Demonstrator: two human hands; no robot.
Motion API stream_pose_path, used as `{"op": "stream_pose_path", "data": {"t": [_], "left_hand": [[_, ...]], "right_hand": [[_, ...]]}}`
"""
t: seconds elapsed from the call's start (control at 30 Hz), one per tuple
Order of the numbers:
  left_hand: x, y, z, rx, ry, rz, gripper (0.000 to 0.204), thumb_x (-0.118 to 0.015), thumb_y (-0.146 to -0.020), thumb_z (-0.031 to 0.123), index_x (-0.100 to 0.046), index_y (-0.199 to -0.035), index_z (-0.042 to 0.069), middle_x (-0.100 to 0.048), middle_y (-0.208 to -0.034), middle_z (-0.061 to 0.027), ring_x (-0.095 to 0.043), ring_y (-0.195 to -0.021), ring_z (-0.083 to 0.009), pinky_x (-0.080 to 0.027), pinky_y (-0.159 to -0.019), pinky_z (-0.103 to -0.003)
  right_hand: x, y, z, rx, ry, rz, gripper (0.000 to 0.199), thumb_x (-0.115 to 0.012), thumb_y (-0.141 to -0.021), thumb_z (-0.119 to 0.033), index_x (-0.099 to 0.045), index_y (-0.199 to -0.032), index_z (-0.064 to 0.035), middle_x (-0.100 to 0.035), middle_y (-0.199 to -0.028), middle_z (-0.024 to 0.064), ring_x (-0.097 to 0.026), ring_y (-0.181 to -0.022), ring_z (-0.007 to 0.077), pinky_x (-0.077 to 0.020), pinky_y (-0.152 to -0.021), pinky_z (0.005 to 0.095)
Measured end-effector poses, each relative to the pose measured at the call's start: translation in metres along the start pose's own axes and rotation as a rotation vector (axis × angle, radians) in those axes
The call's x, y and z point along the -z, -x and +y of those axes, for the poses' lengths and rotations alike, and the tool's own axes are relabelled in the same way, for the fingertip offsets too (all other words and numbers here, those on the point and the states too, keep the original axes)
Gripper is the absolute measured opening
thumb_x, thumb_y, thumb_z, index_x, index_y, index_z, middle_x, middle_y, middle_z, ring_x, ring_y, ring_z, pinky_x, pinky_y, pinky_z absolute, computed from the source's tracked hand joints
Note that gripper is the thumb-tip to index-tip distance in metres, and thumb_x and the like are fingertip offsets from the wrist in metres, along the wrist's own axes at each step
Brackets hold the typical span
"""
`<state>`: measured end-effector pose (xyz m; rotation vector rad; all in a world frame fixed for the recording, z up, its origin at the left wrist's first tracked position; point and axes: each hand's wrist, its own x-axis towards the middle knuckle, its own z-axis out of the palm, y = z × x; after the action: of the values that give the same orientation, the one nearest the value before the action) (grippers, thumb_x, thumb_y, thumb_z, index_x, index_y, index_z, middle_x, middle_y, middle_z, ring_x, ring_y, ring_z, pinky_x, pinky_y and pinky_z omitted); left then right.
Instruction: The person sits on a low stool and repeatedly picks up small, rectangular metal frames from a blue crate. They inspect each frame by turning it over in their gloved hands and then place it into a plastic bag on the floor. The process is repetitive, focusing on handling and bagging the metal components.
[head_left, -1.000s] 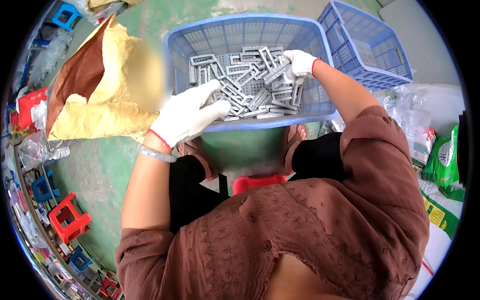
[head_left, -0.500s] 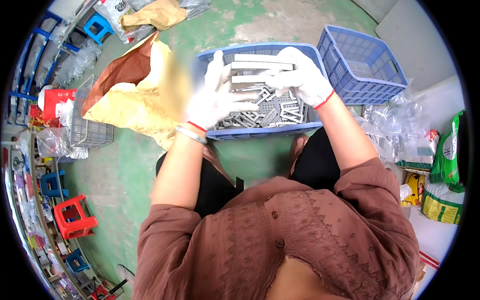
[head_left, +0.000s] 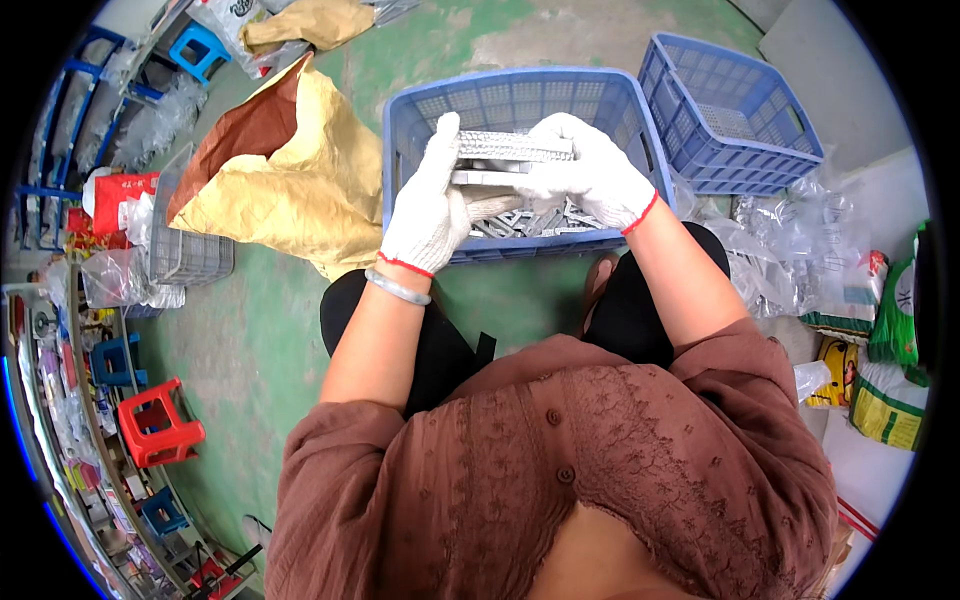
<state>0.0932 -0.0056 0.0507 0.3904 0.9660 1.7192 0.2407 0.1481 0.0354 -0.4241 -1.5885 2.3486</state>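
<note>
A small stack of light-grey bar-shaped metal pieces (head_left: 512, 147) spans the gap between my two gloved hands, above a blue plastic crate (head_left: 525, 76). My left hand (head_left: 430, 203), in a white knit glove, closes round their left ends, thumb up and fingers beneath. Gripping the right ends is my right hand (head_left: 592, 172), gloved alike, with its fingers curled round them. The top piece shows a rough, patterned face. More loose grey metal pieces (head_left: 560, 219), some of them U-shaped, lie in the crate below; my hands hide part of them.
A second blue crate (head_left: 745, 165) stands right of the first. At the left is an open yellow paper sack (head_left: 285, 215) with a brown inside. Further left are a grey basket (head_left: 195, 240), a red stool (head_left: 160, 423) and shelves. Clear plastic bags (head_left: 790, 240) lie at the right.
My left hand has come in from beside the pieces and closed on their left ends. The held pieces are drawn closer together and tilted, with a patterned face now showing.
</note>
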Motion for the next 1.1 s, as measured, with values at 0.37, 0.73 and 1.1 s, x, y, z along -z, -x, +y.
{"op": "stream_pose_path", "data": {"t": [0.37, 0.73, 1.1], "left_hand": [[0.019, -0.005, 0.009, 0.07, 0.071, -0.069, 0.045, -0.047, -0.104, 0.034, -0.049, -0.131, -0.002, -0.059, -0.124, -0.0255, -0.066, -0.103, -0.0384, -0.058, -0.089, -0.047], [0.016, -0.005, 0.006, 0.03, 0.116, -0.028, 0.039, -0.05, -0.103, 0.028, -0.051, -0.13, -0.001, -0.061, -0.121, -0.0244, -0.066, -0.103, -0.0364, -0.057, -0.091, -0.044], [0.008, -0.004, -0.004, 0.036, 0.067, -0.141, 0.086, -0.059, -0.09, -0.004, -0.001, -0.154, -0.001, -0.047, -0.135, -0.0301, -0.054, -0.123, -0.0403, -0.047, -0.105, -0.054]], "right_hand": [[-0.013, -0.025, 0.009, -0.074, -0.308, -0.04, 0.015, -0.068, -0.09, -0.016, -0.066, -0.096, -0.0022, -0.062, -0.079, 0.0018, -0.06, -0.066, 0.0102, -0.0503, -0.055, 0.0253], [-0.002, -0.036, 0.026, -0.033, -0.471, 0.092, 0.023, -0.063, -0.093, -0.018, -0.067, -0.105, 0.0006, -0.066, -0.096, 0.0074, -0.068, -0.081, 0.022, -0.0584, -0.067, 0.0362], [0.006, -0.032, 0.023, 0.051, -0.534, 0.244, 0.031, -0.063, -0.093, -0.018, -0.064, -0.121, -0.0038, -0.067, -0.103, 0.0086, -0.067, -0.082, 0.0225, -0.0564, -0.068, 0.0339]]}}
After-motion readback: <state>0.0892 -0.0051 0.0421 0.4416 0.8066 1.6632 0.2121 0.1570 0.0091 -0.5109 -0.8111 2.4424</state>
